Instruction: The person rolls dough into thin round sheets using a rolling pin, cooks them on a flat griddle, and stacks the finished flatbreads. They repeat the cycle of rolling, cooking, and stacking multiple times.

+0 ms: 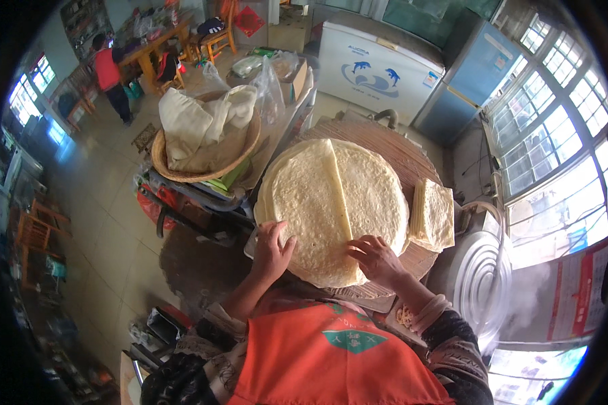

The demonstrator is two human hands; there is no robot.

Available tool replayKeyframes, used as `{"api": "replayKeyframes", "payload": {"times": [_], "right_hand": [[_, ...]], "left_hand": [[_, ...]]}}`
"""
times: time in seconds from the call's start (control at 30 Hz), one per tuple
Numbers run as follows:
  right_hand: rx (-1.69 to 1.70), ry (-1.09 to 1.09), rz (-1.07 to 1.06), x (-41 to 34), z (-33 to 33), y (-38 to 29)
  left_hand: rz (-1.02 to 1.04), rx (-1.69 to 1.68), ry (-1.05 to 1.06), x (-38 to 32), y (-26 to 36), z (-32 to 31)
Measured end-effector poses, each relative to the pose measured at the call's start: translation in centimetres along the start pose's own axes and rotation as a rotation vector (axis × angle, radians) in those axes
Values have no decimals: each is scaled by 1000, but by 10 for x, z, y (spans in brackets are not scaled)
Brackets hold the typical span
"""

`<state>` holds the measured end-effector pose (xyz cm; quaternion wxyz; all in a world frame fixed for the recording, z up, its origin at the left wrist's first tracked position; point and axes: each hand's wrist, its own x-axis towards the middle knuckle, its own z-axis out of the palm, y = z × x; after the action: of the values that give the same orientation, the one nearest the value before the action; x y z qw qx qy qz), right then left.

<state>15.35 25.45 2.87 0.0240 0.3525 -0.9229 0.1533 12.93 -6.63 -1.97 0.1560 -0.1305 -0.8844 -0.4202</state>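
In front of me lies a broad stack of thin, round flatbreads (309, 202). The top flatbread has a straight, raised edge running from the far rim towards me, slightly right of the middle. My left hand (272, 250) rests at the stack's near left rim, thumb and fingers apart. At the near end of the straight edge, my right hand (377, 258) has its fingertips on the top flatbread, pinching that edge. Right of the round stack sits a pile of folded, squarish flatbreads (438, 215). Both piles rest on a round ridged board (410, 157).
A wicker basket (202, 177) holding pale cloth (185, 119) stands to the left. Close on the right is a round metal lid (479, 283) with steam beside it. Beyond are a chest freezer (375, 76) and a refrigerator (471, 76). A person (109, 68) stands at the far left.
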Motion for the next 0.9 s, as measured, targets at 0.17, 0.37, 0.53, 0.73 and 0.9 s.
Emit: {"api": "replayKeyframes", "payload": {"times": [0.17, 0.37, 0.53, 0.73, 0.9], "right_hand": [[798, -50, 530, 47, 9, 32], [490, 190, 573, 65, 29, 18], [253, 69, 508, 0, -2, -35], [403, 422, 357, 15, -37, -21], [379, 279, 755, 94, 1, 51]], "left_hand": [[97, -46, -111, 0, 5, -12], [130, 193, -64, 6, 17, -6], [166, 104, -334, -10, 36, -30], [-41, -320, -410, 38, 28, -37], [179, 60, -117, 123, -1, 2]]}}
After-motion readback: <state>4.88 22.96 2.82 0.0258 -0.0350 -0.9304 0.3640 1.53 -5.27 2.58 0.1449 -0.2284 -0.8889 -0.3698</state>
